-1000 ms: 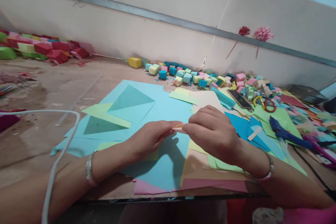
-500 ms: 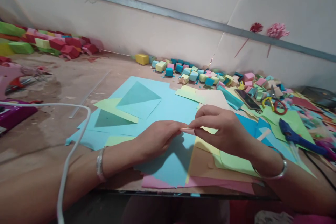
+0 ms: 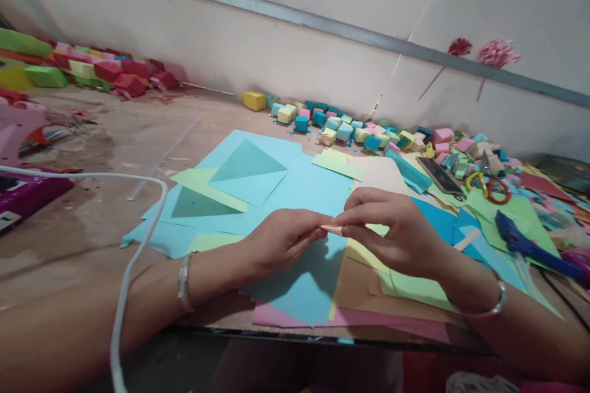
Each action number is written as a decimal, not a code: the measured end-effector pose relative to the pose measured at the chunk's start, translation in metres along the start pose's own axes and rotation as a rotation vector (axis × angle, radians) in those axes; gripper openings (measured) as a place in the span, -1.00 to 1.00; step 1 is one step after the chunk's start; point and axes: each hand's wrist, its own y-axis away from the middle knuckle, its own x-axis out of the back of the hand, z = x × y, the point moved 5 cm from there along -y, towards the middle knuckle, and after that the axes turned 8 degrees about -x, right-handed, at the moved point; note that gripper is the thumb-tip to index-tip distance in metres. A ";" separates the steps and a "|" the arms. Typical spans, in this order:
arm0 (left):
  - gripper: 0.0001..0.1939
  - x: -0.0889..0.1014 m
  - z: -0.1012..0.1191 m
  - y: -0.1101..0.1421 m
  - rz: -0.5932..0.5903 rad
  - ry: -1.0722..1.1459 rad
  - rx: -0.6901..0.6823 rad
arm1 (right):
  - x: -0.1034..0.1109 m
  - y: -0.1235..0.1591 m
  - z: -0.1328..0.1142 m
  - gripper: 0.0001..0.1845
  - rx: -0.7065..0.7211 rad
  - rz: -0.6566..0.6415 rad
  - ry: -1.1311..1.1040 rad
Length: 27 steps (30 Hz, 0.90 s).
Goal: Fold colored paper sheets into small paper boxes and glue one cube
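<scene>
A small folded piece of peach paper (image 3: 332,229) is held between my two hands, above the light blue sheets (image 3: 304,187). My left hand (image 3: 281,236) grips its left end, with the fingers bent over it and most of the paper hidden. The thumb and forefinger of my right hand (image 3: 391,227) pinch its right end. A folded blue-green sheet (image 3: 251,175) and a folded pale green sheet (image 3: 209,190) lie left of my hands. Peach, yellow and green sheets (image 3: 369,288) lie below my right hand.
Small paper boxes (image 3: 343,131) line the wall, with red and green ones (image 3: 131,85) at far left. Scissors (image 3: 498,190), a phone (image 3: 440,177) and a blue glue gun (image 3: 530,245) lie at right. A white cable (image 3: 138,252) crosses my left forearm.
My right hand has turned from a closed grip with knuckles up to a thumb-and-finger pinch on the peach paper. The view has shifted left, so everything appears further right.
</scene>
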 end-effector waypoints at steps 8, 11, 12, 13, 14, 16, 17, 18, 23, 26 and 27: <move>-0.69 0.003 0.002 -0.001 0.036 0.018 -0.007 | -0.005 0.001 -0.001 -0.85 0.114 0.139 0.212; -0.68 0.002 0.002 -0.001 0.031 -0.004 -0.021 | -0.008 0.003 -0.003 -0.90 0.140 0.209 0.209; -0.68 0.001 0.002 -0.001 0.030 -0.011 -0.024 | -0.008 0.003 -0.003 -0.91 0.138 0.222 0.199; -0.69 0.001 0.002 -0.001 0.030 -0.019 -0.030 | -0.008 0.003 -0.003 -0.92 0.133 0.232 0.187; -0.69 0.001 0.002 -0.001 0.033 -0.028 -0.035 | -0.007 0.003 -0.004 -0.93 0.127 0.245 0.175; -0.70 0.001 0.001 0.000 0.044 -0.053 -0.034 | -0.005 0.003 -0.005 -0.93 0.118 0.271 0.158; -0.69 0.001 0.000 0.000 0.053 -0.065 -0.025 | -0.003 0.003 -0.006 -0.93 0.117 0.287 0.154; -0.69 0.002 -0.001 0.000 0.063 -0.078 -0.010 | -0.001 0.003 -0.006 -0.92 0.115 0.305 0.152; -0.73 0.013 -0.007 0.002 0.185 -0.239 0.074 | 0.006 -0.001 -0.002 -0.93 0.066 0.349 0.122; -0.76 0.023 -0.010 0.003 0.242 -0.401 0.101 | 0.011 -0.004 0.007 -0.93 0.061 0.349 0.171; -0.76 0.025 -0.010 0.004 0.250 -0.460 0.099 | 0.013 -0.005 0.011 -0.92 0.070 0.344 0.204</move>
